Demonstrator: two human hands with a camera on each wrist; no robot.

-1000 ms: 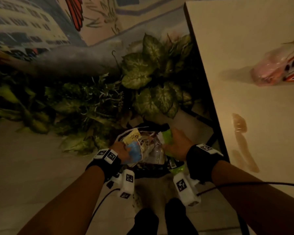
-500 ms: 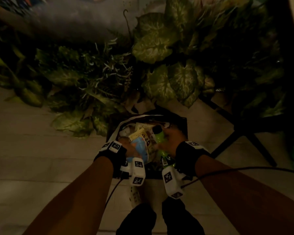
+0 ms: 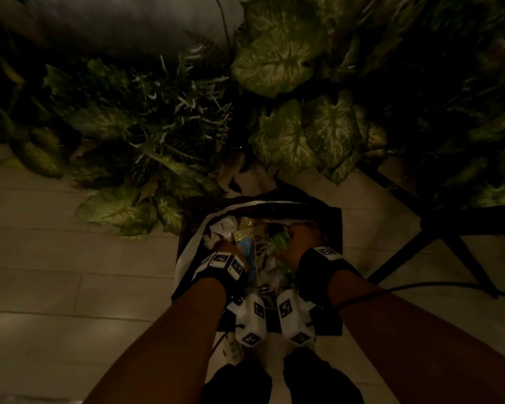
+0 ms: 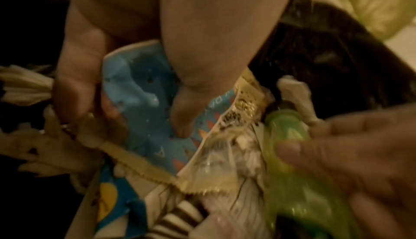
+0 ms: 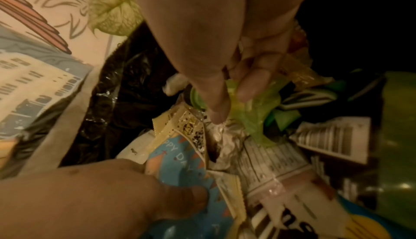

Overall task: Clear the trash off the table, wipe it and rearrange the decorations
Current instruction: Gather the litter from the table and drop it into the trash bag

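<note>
Both hands are down inside the bin (image 3: 274,204), which has a black liner (image 4: 326,47). My left hand (image 3: 226,245) (image 4: 144,122) pinches a blue printed paper plate (image 4: 157,146) (image 5: 180,162) between thumb and fingers. A gold-edged clear wrapper (image 4: 213,168) (image 5: 180,127) lies against the plate. My right hand (image 3: 299,237) (image 5: 234,104) grips a crushed green plastic bottle (image 4: 290,145) (image 5: 254,116) with curled fingers. Crumpled white paper and striped wrappers fill the bin below. The two hands are close together, side by side.
Large leafy plants (image 3: 274,62) crowd the far side of the bin. Black table legs (image 3: 438,237) stand on the pale tiled floor to the right. My feet (image 3: 239,380) are just behind the bin, and a cable (image 3: 420,285) trails off the right wrist.
The view has tipped down and the tabletop has left the frame. Both hands have sunk lower into the bin, still holding the plate and the bottle.
</note>
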